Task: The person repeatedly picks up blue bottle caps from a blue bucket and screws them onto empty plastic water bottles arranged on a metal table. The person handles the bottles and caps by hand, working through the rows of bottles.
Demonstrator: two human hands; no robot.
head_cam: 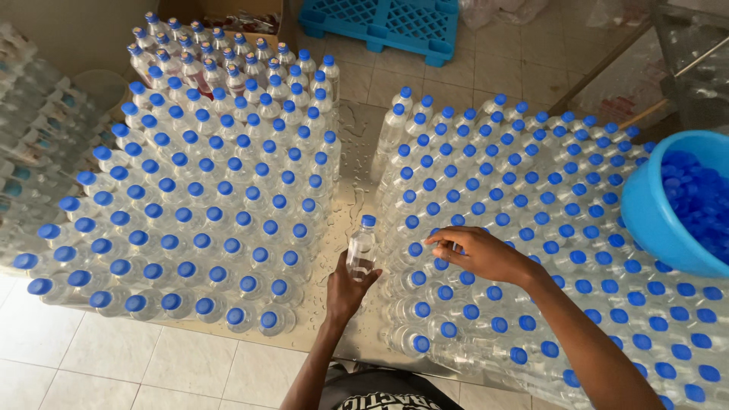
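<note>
The left hand (345,292) has its fingers (370,278) wrapped around the lower half of a clear plastic bottle with a blue cap (362,247), holding it upright in the narrow wet lane of tabletop (334,228) between two bottle blocks. The right hand (478,253) lies palm down on the caps of the right block (547,228), fingers (439,237) slightly apart and curved, tips touching caps near that block's left edge; they clamp nothing that can be seen.

The held bottle stands just beside the right block's left edge and a little apart from the left block (197,197). Both blocks are tightly packed rows of identical clear bottles with round blue caps; no labels are readable on them. At the far end of the left block, a few bottles carry reddish wrap (194,72).

A light blue plastic basin (657,216) sits on the right block's far right, full of loose blue caps (695,201). A blue plastic pallet (380,23) lies on the tiled floor (516,68) beyond. Wrapped bottle packs (30,121) stack along the left edge.

Open room is the lane between the blocks, dotted with water drops, and the floor tiles (114,364) below the tabletop's near edge.
</note>
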